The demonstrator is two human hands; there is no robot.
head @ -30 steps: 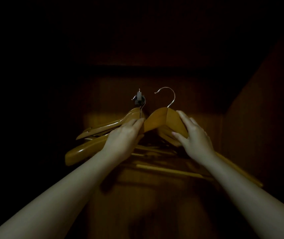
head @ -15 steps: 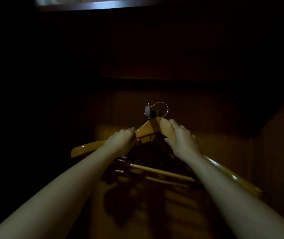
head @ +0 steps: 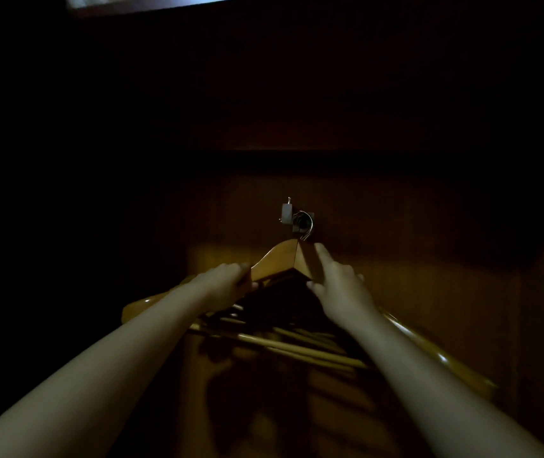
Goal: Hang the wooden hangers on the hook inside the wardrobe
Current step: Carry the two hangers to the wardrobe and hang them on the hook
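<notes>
Inside the wardrobe point(head: 429, 292) it's really dark, just brown wood panelling at the back with one dim warm patch of light around the hook point(head: 297, 221). A pale strip shows at the very top left edge, no idea what that is.

Compared with half a second ago, not much has changed in where I'm standing, but the front hanger point(head: 277, 259) now sits with its wire loop down over the hook, where before the loop arced higher above it. A second ago that hanger was off to the right, not on the hook at all.

My left hand point(head: 224, 285) is curled shut over the hanger's left shoulder, thumb underneath. My right hand point(head: 340, 285) has loosened up: fingers are spread and only resting against the right shoulder near the peak, thumb poking out below, not really gripping anymore.

Behind and below the front one there's a bunch of other hangers point(head: 297, 345), I can see a few pale crossbars and shiny ends sticking out left and lower right, but they blur together and I can't count them. Whether all their wires are on the hook is hard to tell, it's a tiny dark tangle up there. Both forearms run off the bottom of the view.
</notes>
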